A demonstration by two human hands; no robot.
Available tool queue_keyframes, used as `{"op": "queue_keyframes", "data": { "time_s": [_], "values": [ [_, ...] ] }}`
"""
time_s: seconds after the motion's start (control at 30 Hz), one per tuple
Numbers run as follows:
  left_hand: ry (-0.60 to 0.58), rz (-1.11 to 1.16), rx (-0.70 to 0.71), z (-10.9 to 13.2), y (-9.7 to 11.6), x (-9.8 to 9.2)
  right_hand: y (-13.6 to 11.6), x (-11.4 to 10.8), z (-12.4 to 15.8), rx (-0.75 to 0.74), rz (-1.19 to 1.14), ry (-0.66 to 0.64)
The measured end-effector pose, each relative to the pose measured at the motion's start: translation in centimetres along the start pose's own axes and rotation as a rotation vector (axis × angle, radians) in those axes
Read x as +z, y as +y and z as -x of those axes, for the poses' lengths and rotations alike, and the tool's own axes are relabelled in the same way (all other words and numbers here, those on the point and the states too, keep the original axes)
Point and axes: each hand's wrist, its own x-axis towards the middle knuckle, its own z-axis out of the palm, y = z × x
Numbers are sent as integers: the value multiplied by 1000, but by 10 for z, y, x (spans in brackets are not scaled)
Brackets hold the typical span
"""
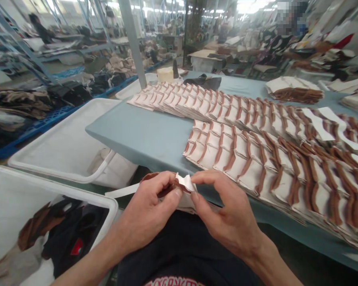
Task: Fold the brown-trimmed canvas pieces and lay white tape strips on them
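Note:
My left hand point(149, 206) and my right hand point(223, 210) are both pinched on one small piece point(183, 183) of white backing with a brown leather edge, held over my lap in front of the table's near edge. The fingertips of both hands meet at the piece. Just beyond it, overlapping rows of the same white and brown pieces point(256, 155) lie fanned across the grey-blue table point(146, 135).
A white bin point(68, 147) stands left of the table, and a nearer white bin point(24, 198) holds dark and brown scraps. Stacks of pieces point(295, 91) lie at the far right. Another person point(283, 35) sits beyond the table. Racks with material line the left.

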Motion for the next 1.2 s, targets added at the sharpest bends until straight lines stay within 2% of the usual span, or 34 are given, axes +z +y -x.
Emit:
{"op": "queue_keyframes", "data": {
  "time_s": [0.3, 0.47, 0.67, 0.77, 0.87, 1.0, 1.1, 1.2],
  "values": [
    [-56, 118, -66, -10, -8, 22, 6, -2, 10, 163, 4, 39],
    [-82, 125, -119, -13, -12, 28, 9, -5, 15, 250, -16, 10],
    [-73, 199, -105, -9, -23, 32, 7, -3, 17, 337, -72, -57],
    [-56, 234, -103, -6, -26, 33, 6, 0, 19, 345, -31, -41],
    [-47, 238, -113, -4, -26, 35, 9, 0, 22, 265, 50, -3],
    [-60, 229, -129, -4, -27, 37, 15, -6, 23, 17, 182, 17],
    [-36, 196, -131, -3, -26, 38, 16, -16, 21, -127, 255, -19],
    [-18, 159, -141, -3, -24, 39, 14, -23, 18, -185, 311, -72]
  ]
}}
